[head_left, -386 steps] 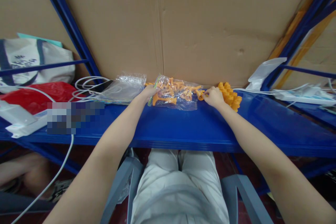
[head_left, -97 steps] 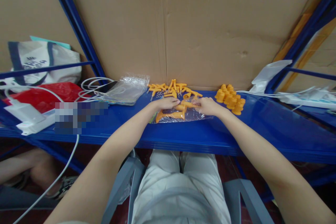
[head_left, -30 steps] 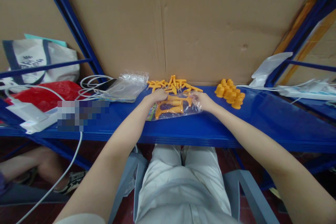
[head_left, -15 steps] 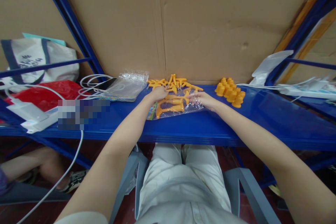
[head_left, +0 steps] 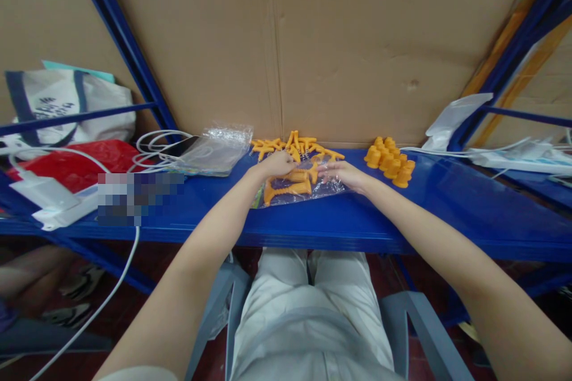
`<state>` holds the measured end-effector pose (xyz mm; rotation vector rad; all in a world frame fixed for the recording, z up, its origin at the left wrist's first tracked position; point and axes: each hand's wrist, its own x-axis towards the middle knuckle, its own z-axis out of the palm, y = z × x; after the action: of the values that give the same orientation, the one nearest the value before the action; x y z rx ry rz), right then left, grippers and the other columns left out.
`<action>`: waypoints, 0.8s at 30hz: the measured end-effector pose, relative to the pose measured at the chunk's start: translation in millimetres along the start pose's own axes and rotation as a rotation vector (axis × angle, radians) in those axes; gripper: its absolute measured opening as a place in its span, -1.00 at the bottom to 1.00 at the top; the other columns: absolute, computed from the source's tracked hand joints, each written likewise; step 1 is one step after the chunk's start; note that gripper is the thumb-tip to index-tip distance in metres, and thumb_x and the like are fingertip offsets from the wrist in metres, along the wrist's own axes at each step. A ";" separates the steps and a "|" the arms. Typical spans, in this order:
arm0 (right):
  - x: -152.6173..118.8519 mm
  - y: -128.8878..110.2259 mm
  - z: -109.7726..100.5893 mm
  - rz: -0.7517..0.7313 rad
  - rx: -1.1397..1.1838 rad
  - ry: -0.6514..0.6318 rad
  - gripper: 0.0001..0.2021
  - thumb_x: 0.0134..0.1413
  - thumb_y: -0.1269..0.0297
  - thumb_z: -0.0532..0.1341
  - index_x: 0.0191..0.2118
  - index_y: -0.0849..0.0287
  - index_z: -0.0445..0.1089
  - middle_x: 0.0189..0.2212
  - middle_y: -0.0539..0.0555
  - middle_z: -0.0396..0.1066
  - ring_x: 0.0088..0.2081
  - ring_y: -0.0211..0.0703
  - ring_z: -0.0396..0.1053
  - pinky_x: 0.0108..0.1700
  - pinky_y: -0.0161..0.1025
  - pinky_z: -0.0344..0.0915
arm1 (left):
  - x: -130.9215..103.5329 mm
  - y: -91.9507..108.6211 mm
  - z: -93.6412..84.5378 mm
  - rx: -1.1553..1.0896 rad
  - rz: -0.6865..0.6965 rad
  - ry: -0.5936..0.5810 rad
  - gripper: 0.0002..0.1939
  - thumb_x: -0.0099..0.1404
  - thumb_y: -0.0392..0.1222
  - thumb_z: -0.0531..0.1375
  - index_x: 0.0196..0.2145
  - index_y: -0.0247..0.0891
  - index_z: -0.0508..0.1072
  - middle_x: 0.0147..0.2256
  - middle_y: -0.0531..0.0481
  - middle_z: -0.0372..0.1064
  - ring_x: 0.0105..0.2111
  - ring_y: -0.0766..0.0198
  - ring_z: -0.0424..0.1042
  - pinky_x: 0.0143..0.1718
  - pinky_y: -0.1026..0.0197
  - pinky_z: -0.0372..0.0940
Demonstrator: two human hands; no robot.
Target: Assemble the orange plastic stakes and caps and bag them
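A clear plastic bag (head_left: 297, 195) lies near the front of the blue shelf with several orange T-shaped plastic pieces (head_left: 288, 191) inside or under its film. My left hand (head_left: 279, 164) is over the bag's back left part, its fingers curled; what they hold is hidden. At the bag's right end, my right hand (head_left: 346, 175) has its fingers reaching left along the film and seems to hold the bag's edge. Just behind both hands lies a loose pile of similar orange pieces (head_left: 306, 143), some with small metal chains.
Orange bell-shaped cups (head_left: 390, 161) stand grouped on the right. Flat plastic bags (head_left: 214, 152), white cables (head_left: 156, 137), a red bag (head_left: 100, 158) and a power strip (head_left: 67, 208) lie left. A cardboard wall (head_left: 339, 47) closes the back. Another person's legs show at lower left.
My left hand has moved a little to the right, over the bag and the orange pieces. My right hand stays at the bag's right end. The view has shifted slightly.
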<state>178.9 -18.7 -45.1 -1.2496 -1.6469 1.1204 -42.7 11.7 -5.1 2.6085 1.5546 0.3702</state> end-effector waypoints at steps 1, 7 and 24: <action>-0.1 -0.3 -0.2 -0.005 -0.007 -0.002 -0.80 0.01 0.53 0.23 -0.27 0.22 0.57 -0.27 0.12 0.58 -0.36 -0.21 0.48 -0.12 -0.17 0.40 | -0.5 1.5 0.7 -0.012 0.006 -0.006 -0.62 0.29 -0.11 0.08 -0.64 -0.27 0.39 -0.65 0.00 0.27 -0.52 0.27 0.29 -0.41 0.24 0.13; -3.5 -3.4 -1.0 -0.042 -0.088 -0.065 -0.89 0.00 0.47 0.25 -0.41 0.20 0.55 -0.39 0.06 0.55 -0.42 -0.25 0.43 -0.13 -0.17 0.40 | -6.7 7.8 0.6 -0.163 -0.023 -0.103 -0.59 0.28 -0.15 0.09 -0.72 -0.22 0.24 -0.75 0.06 0.15 -0.65 0.32 0.22 -0.48 0.25 0.12; -0.6 10.8 -4.0 -0.205 -0.263 -0.339 -0.71 0.05 0.24 0.31 -0.09 0.14 0.60 -0.38 0.03 0.55 -0.33 -0.20 0.43 -0.09 -0.14 0.39 | -6.7 12.6 -0.7 -0.132 0.073 -0.033 -0.58 0.28 -0.14 0.06 -0.71 -0.22 0.13 -0.72 0.10 0.04 -0.61 0.38 0.08 -0.51 0.24 -0.04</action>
<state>186.0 -17.1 -54.1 -1.0567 -2.1827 1.0539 -35.1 -0.2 -3.1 2.5616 1.3777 0.4189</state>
